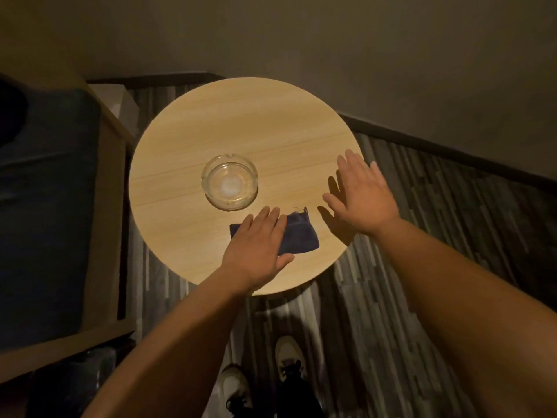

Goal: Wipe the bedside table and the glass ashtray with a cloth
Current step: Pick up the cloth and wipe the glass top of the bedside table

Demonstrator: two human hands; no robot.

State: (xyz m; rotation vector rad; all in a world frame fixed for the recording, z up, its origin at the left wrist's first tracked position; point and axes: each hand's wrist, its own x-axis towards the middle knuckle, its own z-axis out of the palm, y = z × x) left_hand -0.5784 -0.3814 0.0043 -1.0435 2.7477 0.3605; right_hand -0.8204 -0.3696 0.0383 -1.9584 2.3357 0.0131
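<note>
Pressing cloth (297, 235) flat: left hand (254, 247) | right hand (361, 197) spread above table (241, 128)

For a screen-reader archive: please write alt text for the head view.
A left hand lies flat on a folded dark blue cloth at the near edge of a round light wooden bedside table; the open right hand hovers beside it, a clear glass ashtray just beyond.

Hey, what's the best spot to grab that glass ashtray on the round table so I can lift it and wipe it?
Grip the glass ashtray by its thick outer rim, coming straight down from above with fingers on opposite sides. It sits upright and alone on the round table, so the rim is clear all round. The right hand is open and free; the left hand rests flat on the dark cloth.
</note>
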